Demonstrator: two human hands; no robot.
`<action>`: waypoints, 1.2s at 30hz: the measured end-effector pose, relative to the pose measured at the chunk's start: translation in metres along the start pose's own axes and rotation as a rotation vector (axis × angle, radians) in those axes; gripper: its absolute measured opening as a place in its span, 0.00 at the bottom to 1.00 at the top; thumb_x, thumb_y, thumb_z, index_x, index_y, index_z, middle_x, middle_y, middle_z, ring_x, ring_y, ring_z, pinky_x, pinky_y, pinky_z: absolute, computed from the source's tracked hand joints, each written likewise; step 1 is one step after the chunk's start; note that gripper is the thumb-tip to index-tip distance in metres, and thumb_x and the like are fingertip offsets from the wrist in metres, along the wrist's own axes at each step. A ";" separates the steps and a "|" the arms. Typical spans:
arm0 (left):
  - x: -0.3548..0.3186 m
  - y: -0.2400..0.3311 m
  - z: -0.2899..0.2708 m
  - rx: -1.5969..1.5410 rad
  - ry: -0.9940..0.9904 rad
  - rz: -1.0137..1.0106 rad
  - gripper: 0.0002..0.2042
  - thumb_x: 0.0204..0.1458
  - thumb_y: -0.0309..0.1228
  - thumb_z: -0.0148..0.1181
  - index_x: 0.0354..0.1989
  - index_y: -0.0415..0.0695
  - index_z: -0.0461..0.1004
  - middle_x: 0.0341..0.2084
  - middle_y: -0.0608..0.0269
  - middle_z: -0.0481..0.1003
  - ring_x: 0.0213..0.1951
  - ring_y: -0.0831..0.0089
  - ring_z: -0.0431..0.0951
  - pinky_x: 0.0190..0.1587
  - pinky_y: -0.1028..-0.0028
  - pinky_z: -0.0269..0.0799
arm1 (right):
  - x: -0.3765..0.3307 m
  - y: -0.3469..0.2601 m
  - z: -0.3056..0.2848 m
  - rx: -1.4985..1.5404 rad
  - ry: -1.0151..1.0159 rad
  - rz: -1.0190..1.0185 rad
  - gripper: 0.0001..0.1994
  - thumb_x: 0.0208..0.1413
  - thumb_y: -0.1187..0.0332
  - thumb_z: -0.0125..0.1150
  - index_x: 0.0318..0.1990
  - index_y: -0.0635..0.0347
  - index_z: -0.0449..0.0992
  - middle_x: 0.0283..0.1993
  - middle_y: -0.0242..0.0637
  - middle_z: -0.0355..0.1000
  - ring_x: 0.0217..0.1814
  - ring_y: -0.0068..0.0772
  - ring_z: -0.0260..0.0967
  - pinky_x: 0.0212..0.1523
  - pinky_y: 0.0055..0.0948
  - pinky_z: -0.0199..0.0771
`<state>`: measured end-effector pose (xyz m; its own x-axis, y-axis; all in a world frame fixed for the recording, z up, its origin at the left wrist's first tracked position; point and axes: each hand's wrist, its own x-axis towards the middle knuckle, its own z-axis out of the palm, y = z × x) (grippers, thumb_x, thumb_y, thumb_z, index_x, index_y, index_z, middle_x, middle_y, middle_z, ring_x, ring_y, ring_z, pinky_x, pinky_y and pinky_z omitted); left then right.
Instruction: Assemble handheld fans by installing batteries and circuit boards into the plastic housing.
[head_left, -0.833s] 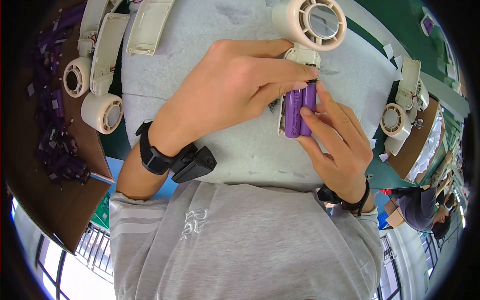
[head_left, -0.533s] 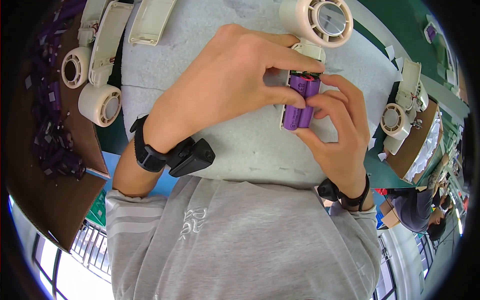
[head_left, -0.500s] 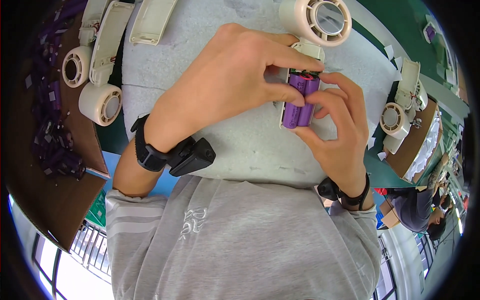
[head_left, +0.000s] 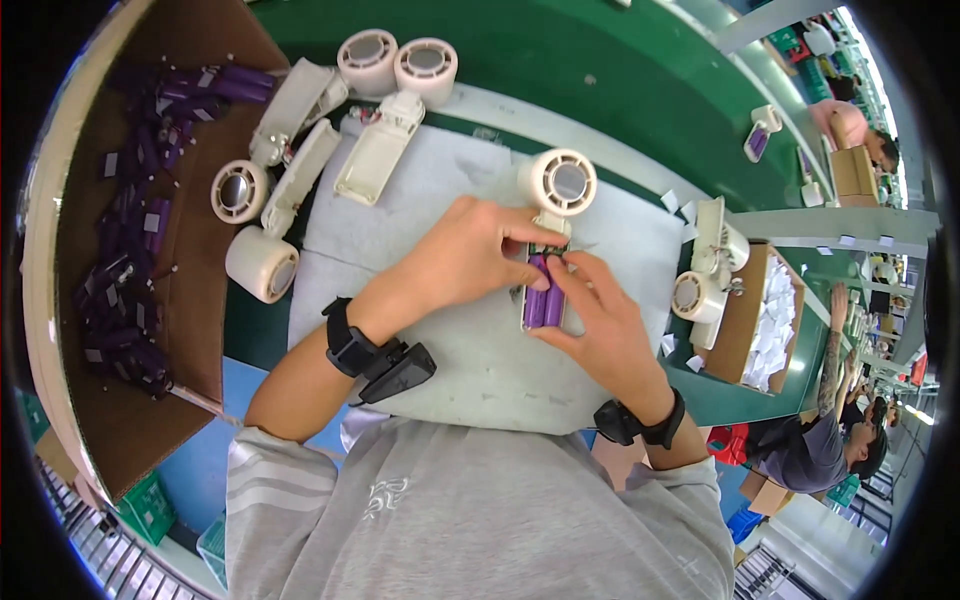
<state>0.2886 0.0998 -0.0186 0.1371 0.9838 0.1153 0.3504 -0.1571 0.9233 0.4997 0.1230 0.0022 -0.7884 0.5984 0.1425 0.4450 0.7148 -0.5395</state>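
A cream hand-held fan lies with its round head away from me and its open handle towards me. Two purple battery cells sit side by side in the handle shell, with wires and a small board at their far end. My left hand is closed on the handle from the left, its thumb pressed on the cells and its forefinger across the board end. From the right, my right hand grips the cells, thumb at their near end and fingertips by the wires. My fingers partly hide the wires.
A pale grey mat lies under the work. At left, a cardboard box holds many purple battery packs. Fan parts stand beside it. On the right are more fan parts and a box of white slips. A co-worker sits farther right.
The view has shifted, so more of the green bench shows. My right fingertips have moved up the cells towards the wires; my left hand keeps its place on the handle.
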 end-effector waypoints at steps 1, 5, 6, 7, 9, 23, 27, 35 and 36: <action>-0.002 -0.002 0.001 -0.013 0.011 0.038 0.20 0.35 0.27 0.72 0.42 0.45 0.81 0.32 0.57 0.79 0.28 0.59 0.76 0.35 0.68 0.73 | 0.000 -0.005 0.000 -0.029 -0.002 -0.001 0.35 0.31 0.70 0.78 0.54 0.63 0.71 0.54 0.43 0.64 0.46 0.41 0.72 0.41 0.31 0.76; -0.003 0.000 0.001 0.026 0.084 0.125 0.21 0.39 0.26 0.70 0.46 0.46 0.78 0.38 0.55 0.77 0.36 0.58 0.77 0.42 0.66 0.73 | 0.008 -0.009 -0.002 -0.097 0.025 0.023 0.34 0.34 0.68 0.77 0.53 0.65 0.70 0.53 0.45 0.65 0.46 0.45 0.72 0.43 0.34 0.76; -0.003 0.002 0.001 0.085 0.133 0.119 0.22 0.40 0.25 0.69 0.48 0.46 0.77 0.42 0.54 0.76 0.41 0.58 0.77 0.45 0.66 0.73 | 0.011 -0.007 -0.004 -0.096 0.043 0.055 0.34 0.35 0.67 0.77 0.53 0.66 0.70 0.54 0.45 0.65 0.46 0.46 0.72 0.43 0.34 0.76; -0.003 0.000 0.003 0.140 0.179 0.108 0.23 0.41 0.24 0.68 0.50 0.47 0.76 0.46 0.53 0.76 0.46 0.58 0.77 0.49 0.66 0.73 | 0.015 -0.003 -0.003 -0.092 0.059 0.090 0.33 0.36 0.67 0.76 0.53 0.66 0.69 0.54 0.46 0.65 0.45 0.46 0.72 0.43 0.34 0.76; 0.000 0.000 0.001 0.150 0.201 0.115 0.22 0.42 0.24 0.67 0.50 0.46 0.75 0.47 0.53 0.75 0.46 0.56 0.76 0.48 0.66 0.73 | 0.035 0.017 -0.011 -0.159 0.154 0.198 0.31 0.40 0.68 0.74 0.54 0.67 0.68 0.56 0.48 0.64 0.49 0.49 0.71 0.48 0.36 0.73; -0.004 -0.004 0.001 0.161 0.196 0.149 0.11 0.50 0.34 0.62 0.24 0.38 0.78 0.35 0.52 0.77 0.38 0.54 0.76 0.42 0.62 0.72 | 0.274 0.205 -0.094 -0.723 0.074 0.129 0.31 0.52 0.60 0.60 0.60 0.71 0.63 0.60 0.59 0.63 0.63 0.56 0.61 0.63 0.40 0.61; 0.004 -0.002 0.003 0.166 0.185 0.126 0.18 0.52 0.38 0.61 0.15 0.38 0.74 0.24 0.54 0.75 0.35 0.54 0.76 0.39 0.59 0.71 | 0.320 0.341 -0.126 -0.715 0.055 0.187 0.36 0.53 0.61 0.57 0.67 0.67 0.53 0.66 0.59 0.57 0.70 0.52 0.53 0.69 0.38 0.53; -0.007 0.010 -0.007 0.088 0.374 0.138 0.16 0.53 0.39 0.59 0.20 0.39 0.74 0.13 0.53 0.70 0.24 0.53 0.74 0.29 0.59 0.70 | 0.327 0.305 -0.086 -0.810 0.054 0.233 0.18 0.47 0.67 0.56 0.48 0.59 0.68 0.40 0.56 0.74 0.47 0.61 0.71 0.49 0.49 0.70; -0.005 0.013 -0.010 0.079 0.394 0.152 0.16 0.53 0.39 0.59 0.20 0.39 0.74 0.13 0.51 0.70 0.25 0.53 0.75 0.30 0.58 0.71 | 0.316 0.286 -0.084 -0.774 0.056 0.245 0.17 0.46 0.68 0.57 0.45 0.59 0.68 0.39 0.55 0.74 0.46 0.59 0.71 0.47 0.49 0.70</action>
<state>0.2836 0.0933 -0.0034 -0.1660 0.9044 0.3931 0.4259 -0.2937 0.8557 0.4135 0.5473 -0.0376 -0.6173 0.7728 0.1475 0.7858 0.5967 0.1626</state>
